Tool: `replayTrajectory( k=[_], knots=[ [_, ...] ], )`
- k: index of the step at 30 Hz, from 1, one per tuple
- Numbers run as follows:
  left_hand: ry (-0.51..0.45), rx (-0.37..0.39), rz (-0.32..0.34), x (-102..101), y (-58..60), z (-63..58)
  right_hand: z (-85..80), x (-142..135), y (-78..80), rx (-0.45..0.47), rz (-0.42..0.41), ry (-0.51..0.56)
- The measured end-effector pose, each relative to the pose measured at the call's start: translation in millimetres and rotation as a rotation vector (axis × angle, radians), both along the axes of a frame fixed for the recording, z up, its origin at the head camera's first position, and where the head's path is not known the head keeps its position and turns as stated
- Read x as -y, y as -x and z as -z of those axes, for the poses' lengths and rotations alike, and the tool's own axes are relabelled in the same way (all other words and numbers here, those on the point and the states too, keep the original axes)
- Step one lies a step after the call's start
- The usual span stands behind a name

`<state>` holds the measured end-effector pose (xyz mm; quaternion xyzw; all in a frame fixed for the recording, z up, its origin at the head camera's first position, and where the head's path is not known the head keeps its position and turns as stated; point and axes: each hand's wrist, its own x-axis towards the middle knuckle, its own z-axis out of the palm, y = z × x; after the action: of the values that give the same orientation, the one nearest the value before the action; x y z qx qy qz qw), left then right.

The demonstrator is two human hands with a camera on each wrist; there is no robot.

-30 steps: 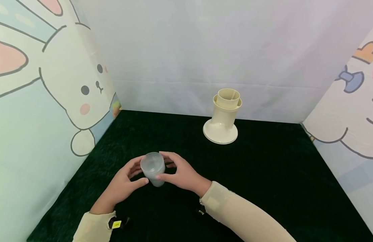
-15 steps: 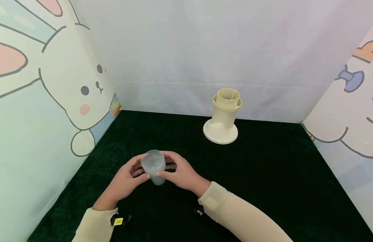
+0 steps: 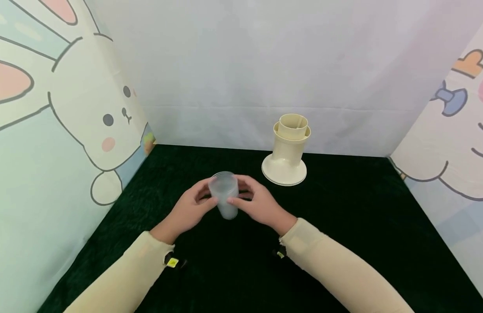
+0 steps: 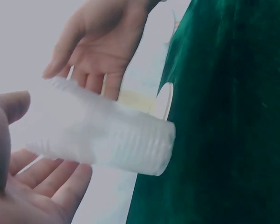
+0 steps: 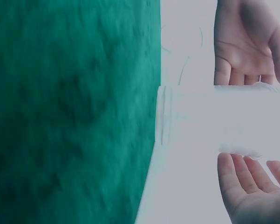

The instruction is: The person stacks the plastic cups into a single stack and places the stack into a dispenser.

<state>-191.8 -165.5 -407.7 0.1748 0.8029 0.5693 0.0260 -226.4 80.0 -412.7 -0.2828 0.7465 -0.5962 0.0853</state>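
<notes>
Both hands hold a stack of clear plastic cups (image 3: 224, 195) between them, slightly tilted and raised off the dark green cloth. The left hand (image 3: 190, 208) grips it near the rim from the left, thumb in front and fingers behind. From the other side the right hand (image 3: 261, 204) grips it the same way. In the left wrist view the stack (image 4: 107, 130) lies across the picture, with close ridges near its lower end. Much of the stack (image 5: 186, 116) is washed out in the right wrist view.
A cream holder with upright tubes on a round base (image 3: 284, 171) stands behind the hands, toward the back right of the green cloth (image 3: 343, 208). A white curtain (image 3: 226, 65) closes off the back. Panels with cartoon animals flank both sides.
Both hands have carried the cup stack forward and to the right, lifting it toward the cream holder, mostly in the last half second. The holder stays in place; the view shifts slightly.
</notes>
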Motion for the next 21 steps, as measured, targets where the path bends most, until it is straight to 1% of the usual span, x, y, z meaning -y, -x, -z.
replayTrajectory(
  k=[2, 6, 10, 12, 15, 17, 21],
  knots=[
    [0.006, 0.0, -0.002, -12, 11.1, -8.6, -8.0, -9, 6.8, -0.015, 0.022, -0.001],
    [0.01, -0.015, 0.001, -38, 35.3, -29.4, -27.8, -28, 22.8, -0.074, 0.074, -0.005],
    [0.006, -0.058, 0.02, -63, 63.0, -55.8, -54.3, -45, 41.7, -0.136, 0.15, -0.02],
    [-0.006, -0.058, 0.023, -75, 75.4, -70.7, -69.5, -53, 50.2, -0.149, 0.189, -0.033],
    [-0.033, -0.03, 0.013, -94, 90.6, -93.5, -92.8, -62, 61.1, -0.165, 0.252, -0.054],
    [-0.041, -0.023, 0.002, -105, 98.1, -109.1, -107.5, -68, 67.8, -0.184, 0.29, -0.056],
    [-0.023, -0.069, -0.017, -125, 111.7, -139.2, -133.8, -79, 78.8, -0.232, 0.338, -0.023]
  ],
)
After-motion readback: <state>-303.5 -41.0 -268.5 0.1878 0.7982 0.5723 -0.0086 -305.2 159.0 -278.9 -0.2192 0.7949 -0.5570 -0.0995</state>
